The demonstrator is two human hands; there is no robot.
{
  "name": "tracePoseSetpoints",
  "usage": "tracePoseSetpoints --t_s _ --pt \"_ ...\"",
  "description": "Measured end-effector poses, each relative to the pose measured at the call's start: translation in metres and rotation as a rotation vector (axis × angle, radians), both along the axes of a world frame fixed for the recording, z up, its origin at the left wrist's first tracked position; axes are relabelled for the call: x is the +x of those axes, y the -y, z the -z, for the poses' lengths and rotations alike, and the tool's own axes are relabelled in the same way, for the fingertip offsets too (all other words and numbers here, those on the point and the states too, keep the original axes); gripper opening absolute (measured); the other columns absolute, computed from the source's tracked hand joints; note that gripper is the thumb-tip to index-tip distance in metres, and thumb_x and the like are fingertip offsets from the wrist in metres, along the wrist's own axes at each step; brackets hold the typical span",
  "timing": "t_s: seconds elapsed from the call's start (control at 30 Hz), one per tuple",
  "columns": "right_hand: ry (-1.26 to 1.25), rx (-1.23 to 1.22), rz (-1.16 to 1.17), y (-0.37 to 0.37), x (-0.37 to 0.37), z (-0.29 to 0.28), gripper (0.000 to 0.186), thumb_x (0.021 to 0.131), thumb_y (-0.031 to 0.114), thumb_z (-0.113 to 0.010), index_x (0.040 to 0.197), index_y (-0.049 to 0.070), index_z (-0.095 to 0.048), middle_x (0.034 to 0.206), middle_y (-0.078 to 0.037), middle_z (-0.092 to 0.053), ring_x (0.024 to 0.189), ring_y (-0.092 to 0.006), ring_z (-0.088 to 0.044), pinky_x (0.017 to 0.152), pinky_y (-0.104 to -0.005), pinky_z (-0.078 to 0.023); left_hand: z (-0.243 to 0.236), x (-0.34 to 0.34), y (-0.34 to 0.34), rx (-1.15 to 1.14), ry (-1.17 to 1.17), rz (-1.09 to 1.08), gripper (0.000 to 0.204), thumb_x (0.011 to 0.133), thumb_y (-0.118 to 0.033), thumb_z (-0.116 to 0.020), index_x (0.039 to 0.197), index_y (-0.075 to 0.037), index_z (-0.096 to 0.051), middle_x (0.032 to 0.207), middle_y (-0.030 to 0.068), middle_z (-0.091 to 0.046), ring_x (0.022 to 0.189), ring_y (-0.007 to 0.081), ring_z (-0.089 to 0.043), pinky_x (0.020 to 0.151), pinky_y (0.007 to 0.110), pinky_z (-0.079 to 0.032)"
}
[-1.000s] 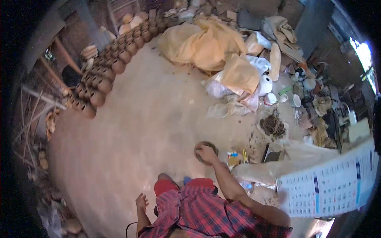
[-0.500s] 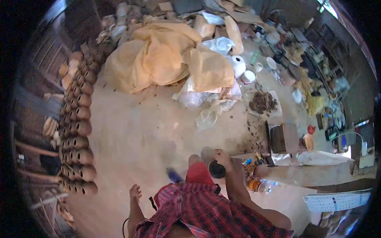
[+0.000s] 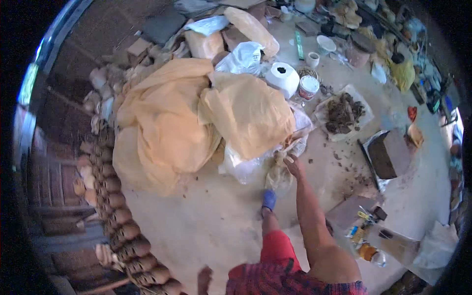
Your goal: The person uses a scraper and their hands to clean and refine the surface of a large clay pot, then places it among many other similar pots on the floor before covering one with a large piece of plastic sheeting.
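Note:
My right arm stretches forward, and my right hand (image 3: 294,166) is over a crumpled clear plastic bag (image 3: 279,178) on the floor. Its fingers look extended; whether they touch the bag I cannot tell. Just beyond lies a tan sheet (image 3: 253,115) over a heap, with white plastic (image 3: 241,164) showing beneath its edge. Low in the view, my left hand (image 3: 205,280) hangs blurred above the floor, and I make out nothing in it. My foot in a blue shoe (image 3: 268,199) is planted beside the clear bag.
Rows of brown clay pots (image 3: 132,248) line the left side. A larger tan-covered heap (image 3: 167,132) stands ahead. To the right are dark clay lumps (image 3: 344,113) on a pale sheet, a brown block (image 3: 389,155), a white tub (image 3: 309,87) and a bottle (image 3: 371,253).
My view has moved forward and turned. My right hand has gone from beside my knee, near a dark round thing, out to the clear bag. A blue-shod foot has stepped forward.

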State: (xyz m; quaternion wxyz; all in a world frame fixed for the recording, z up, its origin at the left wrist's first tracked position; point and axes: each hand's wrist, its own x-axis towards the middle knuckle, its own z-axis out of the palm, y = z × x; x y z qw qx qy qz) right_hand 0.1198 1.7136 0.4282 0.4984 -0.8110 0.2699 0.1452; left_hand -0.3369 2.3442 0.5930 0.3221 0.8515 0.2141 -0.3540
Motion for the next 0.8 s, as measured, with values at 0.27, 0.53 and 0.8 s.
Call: tracePoseSetpoints --t_s 0.27,0.53,0.8 --pt "0.300 0.182 0.331 0.098 0.215 0.136 0.055 0.089 0.041 -0.081 0.128 0.003 -0.074 0.107 -0.015 -0.078 0.094 -0.0223 -0.072 0.085 -0.0369 -0.056 0.007 0.147 0.026 -0.641 -0.367 -1.083 0.055 0.105 -0.019 -0.064 0.158 -0.015 -0.051 0.139 0.0058 -0.069 0.117 0.0271 -0.070 0.089 0.050 -0.059" --pt "0.538 -0.150 0.404 -0.034 0.218 -0.009 0.021 0.082 0.010 -0.076 0.101 0.003 -0.070 0.085 -0.013 -0.074 0.076 -0.0249 -0.071 0.071 -0.0419 -0.056 -0.005 0.239 0.006 -0.010 0.343 0.324 0.055 0.096 -0.012 -0.076 0.147 -0.003 -0.058 0.147 0.0129 -0.063 0.129 0.0258 -0.064 0.108 0.041 -0.054" --pt "1.203 -0.057 0.103 -0.254 0.088 -0.275 0.021 0.085 -0.002 -0.073 0.104 0.007 -0.071 0.097 -0.016 -0.070 0.086 -0.0330 -0.069 0.074 -0.0401 -0.056 -0.093 0.398 0.136 -0.366 0.545 0.074 0.124 0.079 -0.027 -0.095 0.171 -0.005 -0.015 0.176 0.0221 -0.022 0.160 0.0375 -0.030 0.124 0.054 -0.036"
